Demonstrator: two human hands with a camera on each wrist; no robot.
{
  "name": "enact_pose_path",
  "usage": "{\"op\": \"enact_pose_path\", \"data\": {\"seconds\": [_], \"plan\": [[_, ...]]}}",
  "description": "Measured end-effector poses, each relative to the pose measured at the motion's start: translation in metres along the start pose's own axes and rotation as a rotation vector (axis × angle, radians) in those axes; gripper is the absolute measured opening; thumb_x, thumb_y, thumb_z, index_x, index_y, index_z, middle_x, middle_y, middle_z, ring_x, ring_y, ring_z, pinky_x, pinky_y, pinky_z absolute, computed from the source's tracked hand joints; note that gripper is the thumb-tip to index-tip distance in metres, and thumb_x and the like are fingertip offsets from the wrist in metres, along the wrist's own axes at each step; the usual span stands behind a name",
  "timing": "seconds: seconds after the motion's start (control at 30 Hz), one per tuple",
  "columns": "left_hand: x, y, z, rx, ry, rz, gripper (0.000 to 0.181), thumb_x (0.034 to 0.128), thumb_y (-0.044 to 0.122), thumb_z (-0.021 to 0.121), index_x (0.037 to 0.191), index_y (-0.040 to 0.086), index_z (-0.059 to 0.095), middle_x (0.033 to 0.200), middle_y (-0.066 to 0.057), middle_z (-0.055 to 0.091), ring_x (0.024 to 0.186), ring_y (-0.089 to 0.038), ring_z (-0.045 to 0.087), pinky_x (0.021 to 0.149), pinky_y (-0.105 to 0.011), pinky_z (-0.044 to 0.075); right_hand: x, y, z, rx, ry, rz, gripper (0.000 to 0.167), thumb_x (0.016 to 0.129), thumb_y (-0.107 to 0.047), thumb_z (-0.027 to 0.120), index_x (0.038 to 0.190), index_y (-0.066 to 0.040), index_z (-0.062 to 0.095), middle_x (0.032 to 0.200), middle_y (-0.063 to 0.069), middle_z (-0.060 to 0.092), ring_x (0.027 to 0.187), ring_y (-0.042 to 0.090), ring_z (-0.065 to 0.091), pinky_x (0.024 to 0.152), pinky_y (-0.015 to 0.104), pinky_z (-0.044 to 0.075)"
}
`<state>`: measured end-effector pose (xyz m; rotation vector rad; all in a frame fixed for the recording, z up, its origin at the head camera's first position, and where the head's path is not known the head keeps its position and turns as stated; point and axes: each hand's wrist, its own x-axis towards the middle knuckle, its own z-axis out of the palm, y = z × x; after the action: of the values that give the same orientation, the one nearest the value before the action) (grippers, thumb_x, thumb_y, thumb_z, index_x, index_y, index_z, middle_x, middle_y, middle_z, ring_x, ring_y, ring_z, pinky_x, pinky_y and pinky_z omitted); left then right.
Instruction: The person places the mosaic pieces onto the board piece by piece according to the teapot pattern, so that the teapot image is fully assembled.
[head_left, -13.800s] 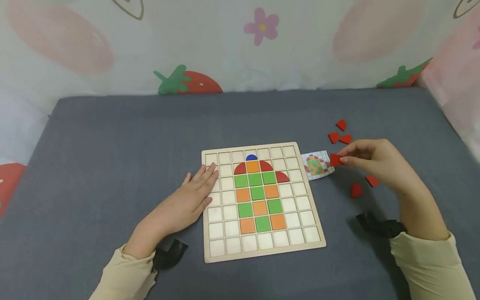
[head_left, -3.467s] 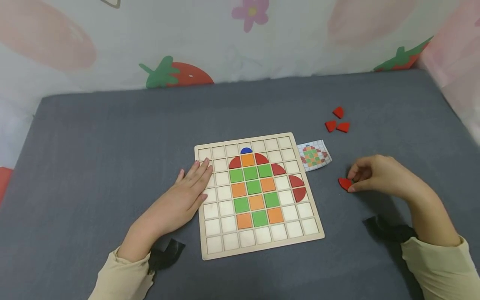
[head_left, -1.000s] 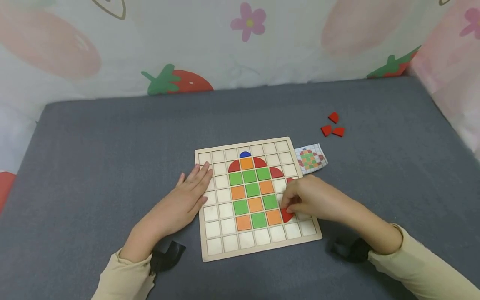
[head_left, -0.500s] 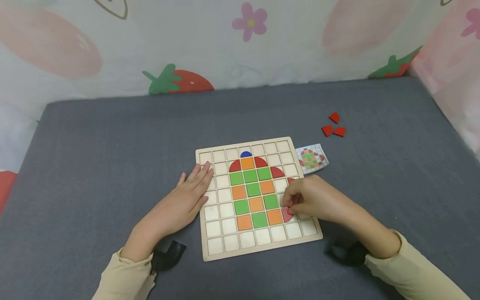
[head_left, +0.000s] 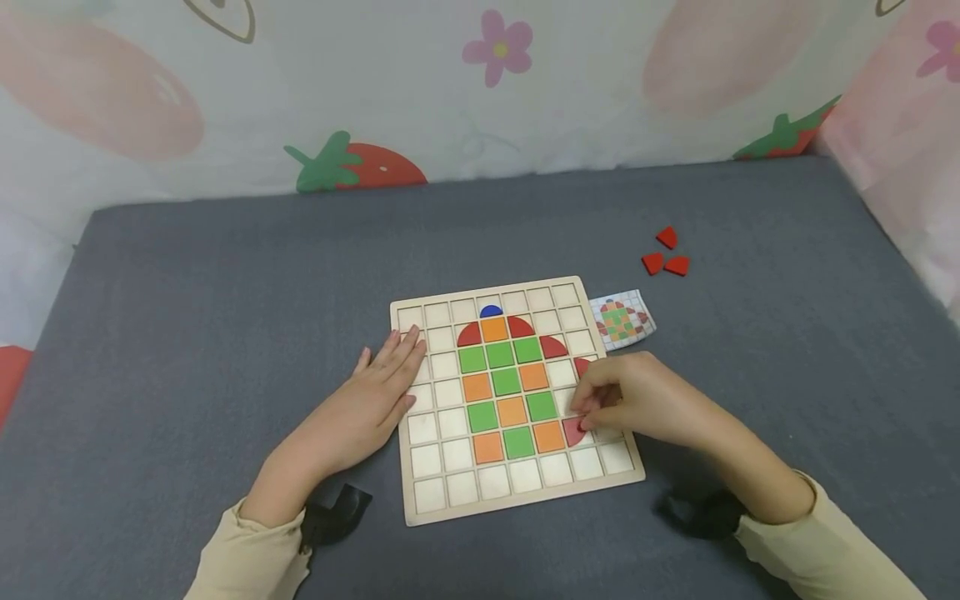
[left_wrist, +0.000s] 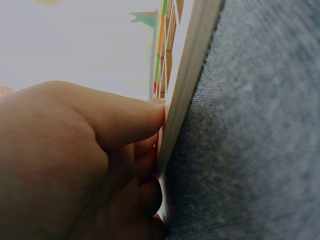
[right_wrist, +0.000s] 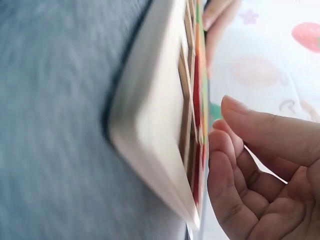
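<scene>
A square wooden grid board [head_left: 525,493] lies on the grey cloth, with green and orange squares, a blue half-round and red quarter-round pieces in its cells. My left hand [head_left: 367,408] rests with extended fingers on the board's left edge; the left wrist view shows the thumb [left_wrist: 125,117] touching that edge. My right hand [head_left: 637,396] is over the board's right side, its fingertips just by a red quarter-round piece [head_left: 573,432] lying in a cell. In the right wrist view, the thumb and loosely bent fingers [right_wrist: 225,175] have nothing between them. The right hand partly covers other red pieces.
Three loose red quarter-round pieces [head_left: 666,254] lie beyond the board at the right. A small printed pattern card [head_left: 622,319] pokes out from the board's right edge. A fruit-patterned curtain [head_left: 570,100] hangs behind the table.
Earlier my right hand picked a red quarter-round piece off the cloth and brought it to the board. That piece now sits in a cell, and the fingers have loosened. My left hand stays put.
</scene>
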<state>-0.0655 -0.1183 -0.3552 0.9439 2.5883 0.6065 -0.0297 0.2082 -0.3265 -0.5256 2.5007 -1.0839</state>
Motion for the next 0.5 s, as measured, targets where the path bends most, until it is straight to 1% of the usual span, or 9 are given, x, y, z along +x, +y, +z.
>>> {"op": "enact_pose_path", "data": {"seconds": [0.13, 0.27, 0.33, 0.4, 0.5], "plan": [[0.000, -0.001, 0.002, -0.005, 0.003, 0.000, 0.057, 0.0991, 0.014, 0.046, 0.148, -0.001, 0.022, 0.156, -0.014, 0.012, 0.143, -0.030, 0.007, 0.110, -0.057, 0.012, -0.006, 0.005, -0.018, 0.030, 0.050, 0.055, 0.012, 0.075, -0.005, 0.079, 0.083, -0.011, 0.071, 0.076, -0.007, 0.064, 0.067, 0.008, 0.059, 0.061, 0.023, 0.049], [0.000, -0.002, 0.002, -0.016, -0.001, -0.004, 0.057, 0.0991, 0.014, 0.046, 0.148, 0.000, 0.022, 0.156, -0.014, 0.012, 0.143, -0.030, 0.006, 0.110, -0.057, 0.012, -0.009, 0.013, -0.043, 0.110, 0.093, 0.131, 0.013, 0.077, -0.005, 0.077, 0.089, -0.003, 0.071, 0.082, 0.002, 0.068, 0.071, 0.012, 0.064, 0.064, 0.026, 0.052], [0.000, -0.002, 0.002, -0.025, -0.006, -0.005, 0.057, 0.0991, 0.014, 0.046, 0.149, 0.000, 0.021, 0.156, -0.014, 0.011, 0.143, -0.029, 0.005, 0.110, -0.057, 0.011, -0.009, 0.019, -0.054, 0.162, 0.116, 0.167, 0.016, 0.078, -0.005, 0.076, 0.092, 0.001, 0.070, 0.085, 0.007, 0.069, 0.075, 0.014, 0.066, 0.066, 0.027, 0.053], [0.000, -0.003, 0.001, -0.036, -0.014, -0.004, 0.057, 0.0993, 0.013, 0.045, 0.149, 0.000, 0.020, 0.157, -0.013, 0.010, 0.143, -0.029, 0.005, 0.111, -0.056, 0.010, -0.010, 0.026, -0.065, 0.197, 0.141, 0.199, 0.020, 0.080, -0.007, 0.075, 0.095, 0.004, 0.069, 0.087, 0.009, 0.070, 0.077, 0.014, 0.066, 0.068, 0.027, 0.054], [0.000, -0.004, -0.001, -0.061, -0.022, 0.007, 0.057, 0.0995, 0.013, 0.044, 0.149, 0.000, 0.019, 0.157, -0.014, 0.009, 0.143, -0.029, 0.004, 0.111, -0.056, 0.009, -0.010, 0.040, -0.078, 0.223, 0.188, 0.213, 0.024, 0.081, -0.007, 0.074, 0.099, 0.007, 0.068, 0.088, 0.011, 0.070, 0.078, 0.012, 0.066, 0.070, 0.026, 0.054]]}}
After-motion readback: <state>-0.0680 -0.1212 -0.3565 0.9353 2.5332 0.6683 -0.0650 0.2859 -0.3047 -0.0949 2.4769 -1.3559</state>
